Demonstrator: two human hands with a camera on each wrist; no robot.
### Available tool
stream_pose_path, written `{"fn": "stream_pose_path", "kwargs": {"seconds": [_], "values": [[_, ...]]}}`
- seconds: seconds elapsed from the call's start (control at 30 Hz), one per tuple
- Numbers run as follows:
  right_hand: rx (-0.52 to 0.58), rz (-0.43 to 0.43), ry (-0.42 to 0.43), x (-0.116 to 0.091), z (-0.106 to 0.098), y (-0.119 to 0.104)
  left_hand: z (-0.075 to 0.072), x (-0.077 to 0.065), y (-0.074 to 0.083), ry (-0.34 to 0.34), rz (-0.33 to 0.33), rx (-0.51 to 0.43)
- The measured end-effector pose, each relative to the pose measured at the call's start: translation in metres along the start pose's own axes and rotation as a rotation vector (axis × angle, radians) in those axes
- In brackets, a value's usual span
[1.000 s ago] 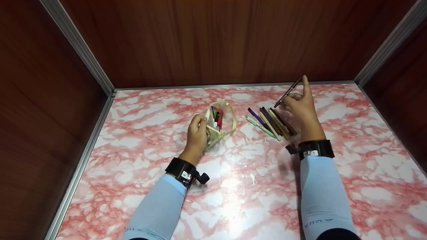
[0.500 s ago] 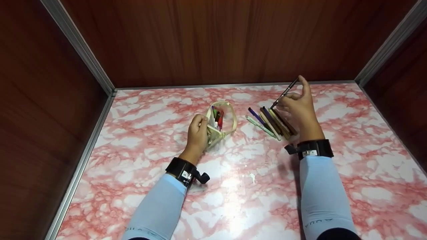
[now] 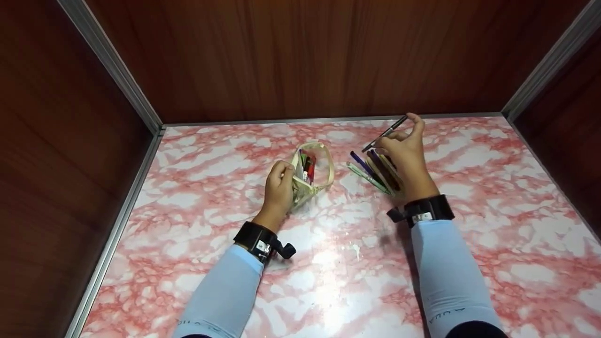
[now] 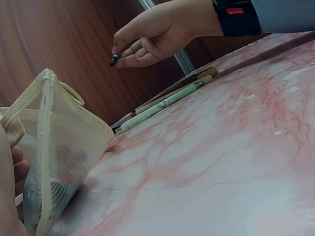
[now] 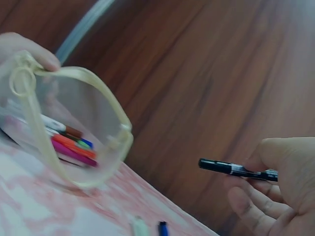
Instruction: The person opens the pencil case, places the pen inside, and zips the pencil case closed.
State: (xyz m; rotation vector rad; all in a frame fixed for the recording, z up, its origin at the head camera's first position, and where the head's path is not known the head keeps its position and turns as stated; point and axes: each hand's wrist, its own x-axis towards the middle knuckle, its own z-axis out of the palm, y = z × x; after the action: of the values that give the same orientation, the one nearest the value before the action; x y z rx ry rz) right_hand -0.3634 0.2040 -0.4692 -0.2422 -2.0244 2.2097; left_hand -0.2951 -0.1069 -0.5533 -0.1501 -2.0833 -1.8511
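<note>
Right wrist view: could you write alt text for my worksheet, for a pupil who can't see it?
The right hand pinches a black pen pointing left. Across from it, the left hand holds an open, cream-rimmed mesh pouch with several coloured pens inside. A pink-and-white marbled table lies below, a brown wood-grain panel behind.

white glare on the tabletop [image 3: 328, 300], dim back wall [image 3: 324, 61]

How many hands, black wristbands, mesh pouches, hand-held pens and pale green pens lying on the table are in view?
Hands: 2
Black wristbands: 2
Mesh pouch: 1
Held dark pen: 1
Pale green pen on the table: 1
Total: 7
Other pens overlap too much to count.
</note>
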Motion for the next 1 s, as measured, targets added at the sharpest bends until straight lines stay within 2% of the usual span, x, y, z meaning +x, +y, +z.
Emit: {"fn": "stream_pose_path", "kwargs": {"seconds": [0.2, 0.47, 0.53, 0.63, 0.7, 0.77, 0.9, 1.0], "values": [[0.022, -0.063, -0.027, -0.009, 0.028, 0.011, 0.000, -0.001, -0.001, -0.007, -0.008, 0.002], [-0.081, -0.113, -0.126, -0.022, 0.052, 0.029, 0.002, 0.000, -0.004, -0.016, 0.016, -0.022], [-0.091, -0.113, -0.161, -0.024, 0.055, 0.032, 0.001, 0.005, -0.021, -0.016, 0.055, -0.044], [-0.122, -0.129, -0.199, -0.026, 0.058, 0.036, 0.001, 0.005, -0.022, -0.019, 0.071, -0.048], [-0.145, -0.144, -0.213, -0.028, 0.060, 0.037, 0.001, 0.005, -0.021, -0.020, 0.057, -0.048], [-0.163, -0.159, -0.228, -0.030, 0.063, 0.039, 0.001, 0.000, -0.002, -0.023, 0.015, -0.030], [-0.186, -0.176, -0.263, -0.031, 0.068, 0.043, 0.001, -0.001, 0.000, -0.011, -0.012, -0.008], [-0.192, -0.157, -0.290, -0.033, 0.073, 0.046, 0.001, -0.001, 0.000, -0.008, -0.015, 0.006]]}}
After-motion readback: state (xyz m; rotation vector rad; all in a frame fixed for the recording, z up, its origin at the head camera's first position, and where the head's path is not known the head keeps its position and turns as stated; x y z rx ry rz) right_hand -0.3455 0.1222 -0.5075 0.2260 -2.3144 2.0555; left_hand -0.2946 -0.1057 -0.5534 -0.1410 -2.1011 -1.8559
